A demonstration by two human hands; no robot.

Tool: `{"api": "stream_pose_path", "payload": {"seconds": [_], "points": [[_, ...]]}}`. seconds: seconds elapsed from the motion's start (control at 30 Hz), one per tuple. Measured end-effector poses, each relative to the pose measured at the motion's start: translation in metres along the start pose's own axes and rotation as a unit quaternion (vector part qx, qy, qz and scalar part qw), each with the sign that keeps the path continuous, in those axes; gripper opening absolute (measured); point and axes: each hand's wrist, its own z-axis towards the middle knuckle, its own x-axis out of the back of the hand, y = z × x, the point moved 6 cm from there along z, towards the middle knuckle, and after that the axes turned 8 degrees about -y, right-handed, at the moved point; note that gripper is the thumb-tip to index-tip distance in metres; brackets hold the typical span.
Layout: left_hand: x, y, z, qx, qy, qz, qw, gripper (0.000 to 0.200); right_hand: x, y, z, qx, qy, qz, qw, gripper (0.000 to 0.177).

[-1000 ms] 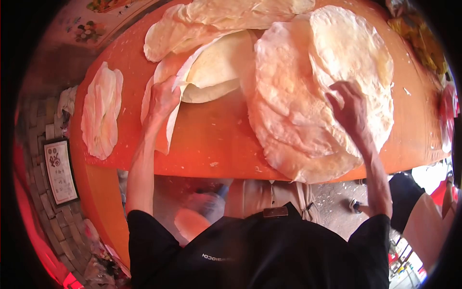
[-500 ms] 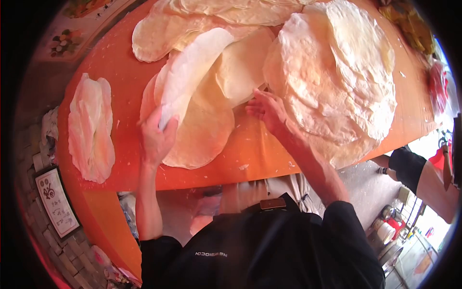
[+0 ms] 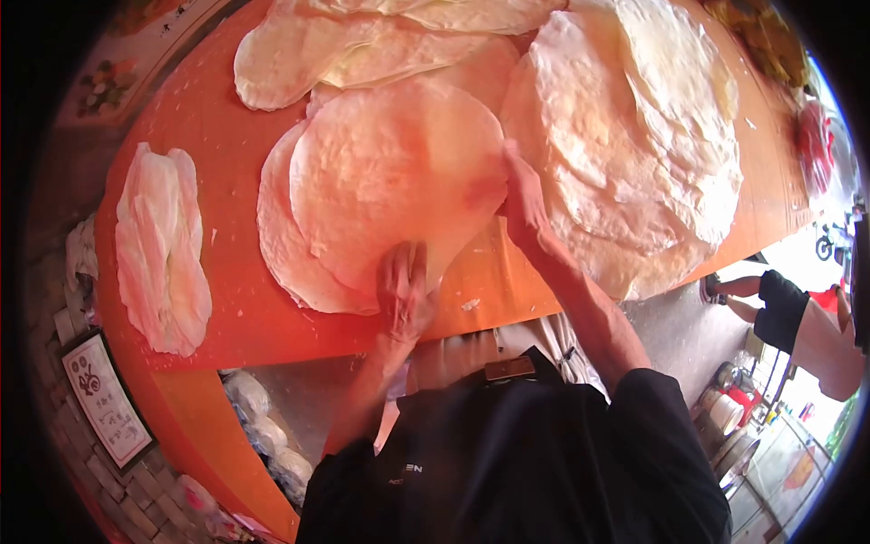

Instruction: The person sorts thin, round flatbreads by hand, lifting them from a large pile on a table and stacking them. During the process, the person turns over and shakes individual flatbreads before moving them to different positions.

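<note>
A round, thin sheet of flatbread (image 3: 390, 172) lies spread over other sheets in the middle of the orange table. My left hand (image 3: 408, 290) is at its lower edge, fingers pointing away from me and slightly apart, a little blurred. At the right edge of the same sheet is my right hand (image 3: 526, 204), closed on the rim; a shadow shows through the sheet there, and some fingertips are hidden. Another flatbread (image 3: 281, 227) shows from beneath on the left.
A large stack of wrinkled flatbreads (image 3: 634, 154) lies right of my right hand. Folded sheets (image 3: 299, 54) lie at the back, and a folded piece (image 3: 163, 254) at the left. The orange table (image 3: 245, 308) ends close to my body. Another person (image 3: 788, 317) stands at the right.
The top flatbread, curled up before, now lies spread out. My left hand has let go of its left side and moved right to the lower edge; my right hand has shifted slightly right.
</note>
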Motion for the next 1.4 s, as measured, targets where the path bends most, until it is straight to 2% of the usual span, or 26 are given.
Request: {"api": "stream_pose_path", "payload": {"seconds": [0.03,0.07,0.1,0.17,0.2,0.23,0.3,0.37,0.4,0.43,0.47,0.57,0.6,0.63,0.7,0.77,0.87,0.9,0.93,1.03,1.1,1.17,1.23,1.3,1.33,1.4], "points": [[-0.002,0.004,-0.004,-0.004,0.021,0.022,1.000,0.057,0.002,-0.001,0.003,-0.010,0.023,-0.044,0.999,0.037],[-0.006,0.000,-0.009,0.003,0.025,0.033,0.999,0.058,0.001,0.005,0.009,0.049,-0.015,-0.139,0.989,0.023],[-0.010,-0.008,-0.011,0.003,0.030,0.035,0.999,0.060,-0.004,0.007,0.015,0.192,-0.086,-0.197,0.958,0.021],[-0.008,-0.006,-0.009,-0.005,0.038,0.047,0.998,0.054,-0.024,-0.010,0.014,0.141,-0.137,0.014,0.980,0.018],[-0.001,-0.004,-0.010,-0.009,0.041,0.062,0.997,0.048,-0.050,-0.023,0.001,-0.048,-0.110,0.291,0.949,0.017],[-0.006,-0.014,-0.021,-0.031,0.064,0.086,0.994,0.049,-0.049,-0.059,-0.007,0.048,-0.153,0.137,0.977,0.022],[0.015,-0.009,-0.019,0.007,0.113,0.068,0.991,0.052,-0.045,-0.129,-0.033,0.262,-0.126,-0.183,0.939,0.040],[0.021,-0.018,-0.024,0.075,0.125,0.081,0.986,0.054,-0.015,-0.190,-0.041,0.275,-0.104,-0.216,0.931,0.055],[0.021,-0.014,-0.020,0.092,0.113,0.072,0.987,0.046,0.002,-0.237,-0.056,0.360,-0.041,-0.353,0.863,0.051],[0.014,-0.011,-0.019,0.070,0.081,0.080,0.991,0.040,0.042,-0.267,-0.055,0.427,-0.017,-0.375,0.823,0.035],[0.005,-0.012,-0.019,0.046,0.050,0.088,0.994,0.035,0.081,-0.300,-0.053,0.478,-0.081,-0.339,0.806,0.017],[-0.003,-0.024,-0.018,0.041,0.035,0.045,0.998,0.014,0.019,-0.373,-0.163,0.575,0.157,-0.514,0.617,0.025],[0.002,-0.032,-0.018,0.068,0.017,0.015,0.997,0.013,0.011,-0.383,-0.182,0.573,0.207,-0.549,0.573,0.028],[0.009,-0.038,-0.018,0.095,-0.001,-0.014,0.995,0.012,0.017,-0.382,-0.195,0.573,0.218,-0.621,0.488,0.028],[0.035,-0.045,-0.014,0.121,-0.037,-0.020,0.992,0.012,0.049,-0.347,-0.191,0.505,0.186,-0.744,0.397,0.029],[0.081,-0.016,0.006,0.088,0.011,-0.086,0.992,0.012,0.090,-0.281,-0.165,0.376,0.136,-0.804,0.440,0.032],[0.110,-0.004,0.018,0.124,-0.018,-0.103,0.987,0.013,0.149,-0.169,-0.130,0.285,0.061,-0.792,0.537,0.027],[0.121,0.003,0.027,0.117,-0.026,-0.119,0.986,0.013,0.164,-0.136,-0.121,0.222,0.035,-0.784,0.578,0.035],[0.130,0.009,0.039,0.108,-0.035,-0.135,0.984,0.014,0.181,-0.108,-0.114,0.201,0.032,-0.787,0.582,0.030],[0.154,0.009,0.063,0.145,-0.028,-0.256,0.955,0.016,0.204,-0.130,-0.118,0.194,0.088,-0.728,0.651,0.024],[0.175,0.019,0.082,0.136,0.001,-0.333,0.933,0.016,0.221,-0.189,-0.125,0.157,0.155,-0.769,0.599,0.021],[0.197,0.020,0.093,0.156,0.060,-0.376,0.911,0.022,0.220,-0.256,-0.159,0.355,0.240,-0.713,0.555,0.022],[0.223,0.040,0.108,0.174,0.110,-0.426,0.881,0.029,0.184,-0.281,-0.194,0.407,0.263,-0.702,0.521,0.008],[0.255,0.031,0.117,0.191,0.111,-0.408,0.886,0.037,0.154,-0.243,-0.190,0.249,0.192,-0.813,0.491,0.033],[0.271,0.010,0.117,0.249,0.183,-0.395,0.865,0.040,0.146,-0.206,-0.184,0.292,0.186,-0.815,0.465,0.034],[0.288,0.043,0.136,0.133,0.197,-0.341,0.910,0.040,0.157,-0.123,-0.180,0.434,0.238,-0.785,0.373,0.034]]}}
